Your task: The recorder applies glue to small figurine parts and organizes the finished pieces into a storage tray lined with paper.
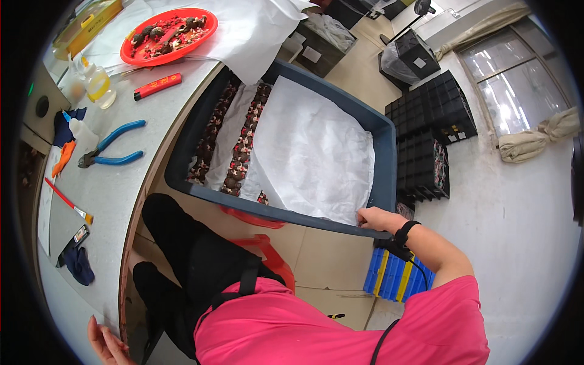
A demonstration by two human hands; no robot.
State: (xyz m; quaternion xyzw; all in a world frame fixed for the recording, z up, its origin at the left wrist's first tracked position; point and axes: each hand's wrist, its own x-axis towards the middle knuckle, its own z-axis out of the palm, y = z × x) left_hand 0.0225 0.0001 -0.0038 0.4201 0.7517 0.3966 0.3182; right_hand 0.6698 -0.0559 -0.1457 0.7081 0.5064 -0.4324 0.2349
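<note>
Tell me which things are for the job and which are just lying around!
Probably for the job: big bin, white paper, dark bumpy strips, right hand at the bin's corner.

Probably just lying around: blue-handled pliers, red-handled brush, yellow-banded bottle.

White paper sheet (313, 152), lightly wrinkled, spread across the right part of the slate-blue plastic tub (384, 164); the tub is rectangular, deep-walled, open-topped, set slantwise in view.

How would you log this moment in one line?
right hand: at corner of white paper, grip unclear | left hand: near worktable | grey-blue bin: holds paper, brown-red rows
</note>
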